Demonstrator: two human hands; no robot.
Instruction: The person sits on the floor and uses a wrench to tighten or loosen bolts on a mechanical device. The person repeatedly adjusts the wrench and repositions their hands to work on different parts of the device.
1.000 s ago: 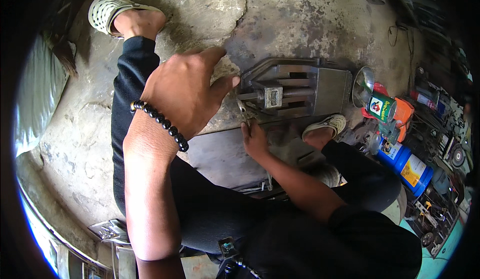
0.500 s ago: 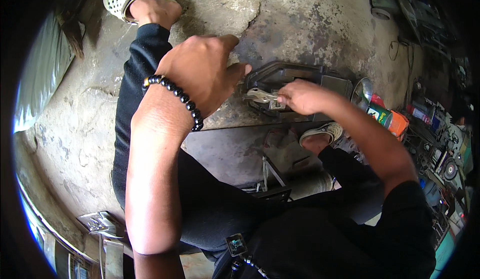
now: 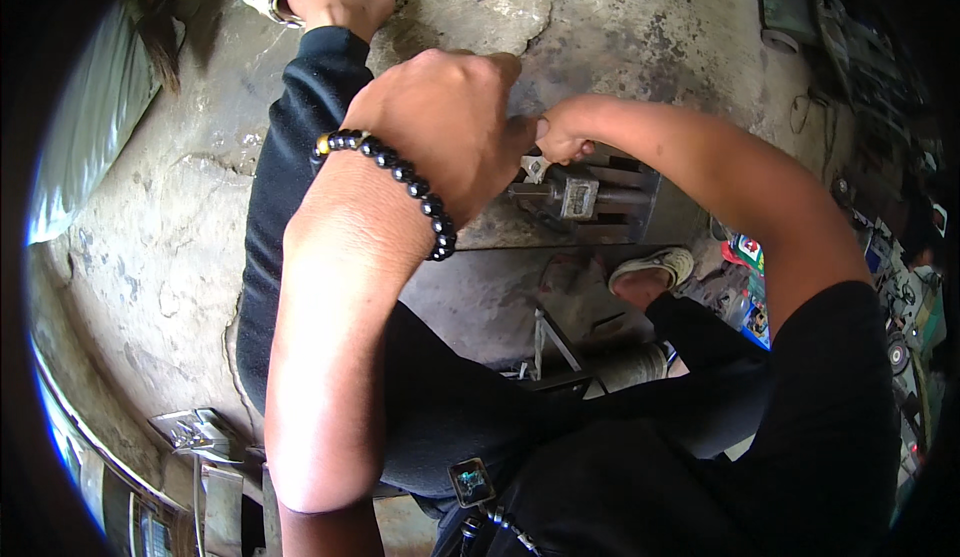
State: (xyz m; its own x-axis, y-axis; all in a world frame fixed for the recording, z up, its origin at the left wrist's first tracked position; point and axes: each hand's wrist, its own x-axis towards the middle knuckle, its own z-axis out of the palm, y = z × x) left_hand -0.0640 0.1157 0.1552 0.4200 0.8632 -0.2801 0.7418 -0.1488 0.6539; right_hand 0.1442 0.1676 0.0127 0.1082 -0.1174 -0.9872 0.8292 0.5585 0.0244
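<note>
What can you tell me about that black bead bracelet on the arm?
The bead bracelet is a single string of round, shiny black beads, with one gold-coloured bead near its upper end. The beads look like polished stone or glass, though which one cannot be told. It sits snugly around the left wrist, just behind the left hand, slanting across the arm. It touches only the skin; its underside is hidden by the wrist.
</note>
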